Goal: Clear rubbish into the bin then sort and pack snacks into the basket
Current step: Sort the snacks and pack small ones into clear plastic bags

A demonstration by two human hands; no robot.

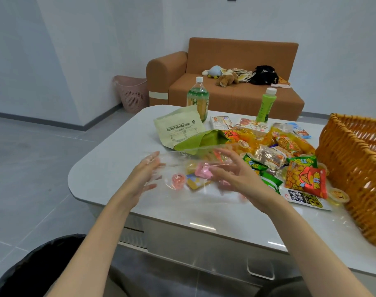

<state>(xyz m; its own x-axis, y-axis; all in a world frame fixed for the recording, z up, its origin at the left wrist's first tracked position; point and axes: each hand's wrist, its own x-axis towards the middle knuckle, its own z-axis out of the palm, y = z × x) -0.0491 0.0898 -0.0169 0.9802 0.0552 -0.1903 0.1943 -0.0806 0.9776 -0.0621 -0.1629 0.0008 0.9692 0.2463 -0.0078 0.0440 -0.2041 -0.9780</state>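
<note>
Both hands hold a clear plastic bag (182, 155) stretched above the white table (109, 168). My left hand (144, 174) grips its left edge, my right hand (236, 172) its right side. Through the plastic I see a pink jelly cup (178, 180), a pink wrapper (202, 170) and a yellow packet (196, 183) on the table. A pile of snack packets (290, 155) lies to the right. The woven orange basket (354, 168) stands at the table's right end. A bin lined with a black bag (39, 269) shows at the bottom left.
A green paper pouch (178, 129) lies open behind the bag. Two green drink bottles (197, 99) (266, 105) stand at the table's far edge beside small boxes (221, 122). Behind are a brown sofa (236, 93) and a pink laundry basket (132, 93).
</note>
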